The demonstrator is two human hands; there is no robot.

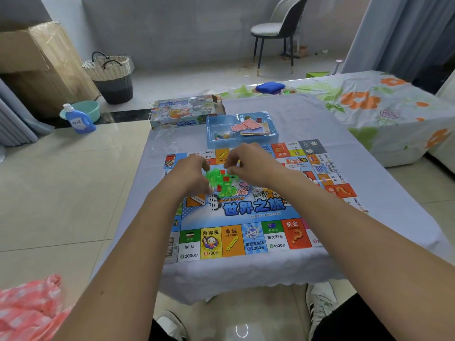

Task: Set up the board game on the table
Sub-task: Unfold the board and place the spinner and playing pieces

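Both hands are over the pile of little green and red plastic houses [222, 180] mid-frame on the colourful paper game board [246, 217], left hand [189, 173] curled beside it, right hand [248, 162] pinching something I can't make out, so I'd sort them slowly by colour and keep the bench's board flat.

Background, as I see it: a grey chair [278, 28] by the far wall; a woven basket [112, 75] beside a cardboard box [29, 57]; a blue detergent bottle [80, 119] touching a teal basin [86, 109]; a floral-sheeted bed [384, 114] carrying a blue pouch [269, 86].
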